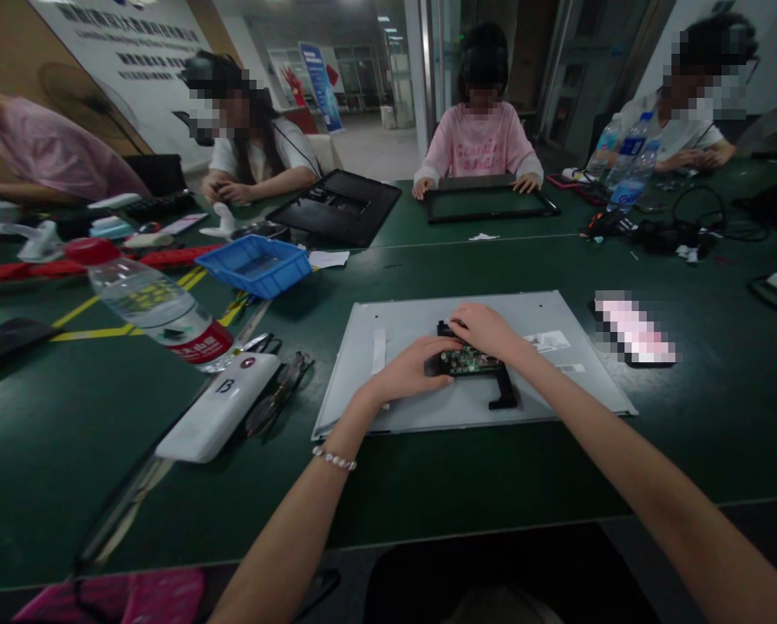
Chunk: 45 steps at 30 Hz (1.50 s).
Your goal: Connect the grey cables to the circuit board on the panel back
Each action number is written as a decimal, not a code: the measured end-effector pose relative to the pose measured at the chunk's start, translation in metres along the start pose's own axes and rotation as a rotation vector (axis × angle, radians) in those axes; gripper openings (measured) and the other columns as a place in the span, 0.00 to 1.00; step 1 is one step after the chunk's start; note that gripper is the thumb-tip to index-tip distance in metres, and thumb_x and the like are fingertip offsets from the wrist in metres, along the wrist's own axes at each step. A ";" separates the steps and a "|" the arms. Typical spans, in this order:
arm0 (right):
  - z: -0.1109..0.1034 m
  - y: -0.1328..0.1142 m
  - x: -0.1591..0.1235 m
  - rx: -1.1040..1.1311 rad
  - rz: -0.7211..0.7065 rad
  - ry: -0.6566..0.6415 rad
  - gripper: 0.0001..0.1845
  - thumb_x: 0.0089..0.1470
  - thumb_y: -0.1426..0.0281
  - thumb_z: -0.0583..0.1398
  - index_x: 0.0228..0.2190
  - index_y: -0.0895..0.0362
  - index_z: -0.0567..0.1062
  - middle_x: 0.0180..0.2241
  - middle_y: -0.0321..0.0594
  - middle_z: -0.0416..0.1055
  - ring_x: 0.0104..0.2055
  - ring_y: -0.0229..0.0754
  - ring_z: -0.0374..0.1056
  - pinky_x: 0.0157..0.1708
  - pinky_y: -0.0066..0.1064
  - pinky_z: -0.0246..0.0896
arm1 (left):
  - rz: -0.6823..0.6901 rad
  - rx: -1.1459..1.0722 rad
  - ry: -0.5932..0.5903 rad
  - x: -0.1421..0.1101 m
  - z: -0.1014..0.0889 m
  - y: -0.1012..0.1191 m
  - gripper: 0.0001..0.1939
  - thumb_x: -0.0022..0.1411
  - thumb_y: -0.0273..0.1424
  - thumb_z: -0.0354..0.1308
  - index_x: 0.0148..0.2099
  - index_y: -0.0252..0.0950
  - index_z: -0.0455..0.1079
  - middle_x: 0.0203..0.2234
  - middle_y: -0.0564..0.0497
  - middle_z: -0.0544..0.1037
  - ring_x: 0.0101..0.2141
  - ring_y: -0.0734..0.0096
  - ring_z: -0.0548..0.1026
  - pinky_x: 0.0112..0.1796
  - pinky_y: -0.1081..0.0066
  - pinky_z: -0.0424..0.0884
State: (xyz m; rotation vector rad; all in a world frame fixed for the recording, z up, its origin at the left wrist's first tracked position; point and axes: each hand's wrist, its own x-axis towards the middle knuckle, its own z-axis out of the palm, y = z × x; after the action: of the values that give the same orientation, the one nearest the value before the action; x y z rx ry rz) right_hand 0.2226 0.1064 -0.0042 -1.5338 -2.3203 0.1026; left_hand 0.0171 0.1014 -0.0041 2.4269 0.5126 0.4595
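Note:
A green circuit board point(470, 360) with a black plastic bracket point(506, 392) lies on a large silver-grey panel point(427, 412). From the left, my left hand point(409, 371) closes on the board's edge, thumb at the near side and fingers across the top. My right hand point(483, 328) reaches over the board with curled fingers gripping its far left corner. Its fingertips partly hide the far end of the bracket. White labels point(548, 341) show on the panel to the right of the board, and a white strip point(379, 351) to the left.
Left of the panel are eyeglasses point(281, 394), a white power bank point(223, 407), a water bottle point(160, 303) and a blue tray point(255, 264). A phone point(632, 329) lies to the right. Across the green table point(466, 485), a person holds a black frame point(492, 217); others sit nearby.

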 end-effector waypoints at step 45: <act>-0.046 0.102 -0.122 0.308 0.468 -0.091 0.16 0.48 0.66 0.59 0.40 0.55 0.78 0.40 0.43 0.75 0.40 0.46 0.71 0.41 0.37 0.64 | -0.034 0.005 -0.013 0.001 -0.003 0.011 0.29 0.58 0.31 0.58 0.61 0.44 0.58 0.58 0.47 0.64 0.57 0.58 0.61 0.57 0.50 0.56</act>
State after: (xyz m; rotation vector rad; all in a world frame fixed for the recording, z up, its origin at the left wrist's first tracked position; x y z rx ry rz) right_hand 0.3698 0.0317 -0.0180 -1.8956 -1.8502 0.6253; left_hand 0.0189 0.0953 0.0054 2.4208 0.5486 0.4282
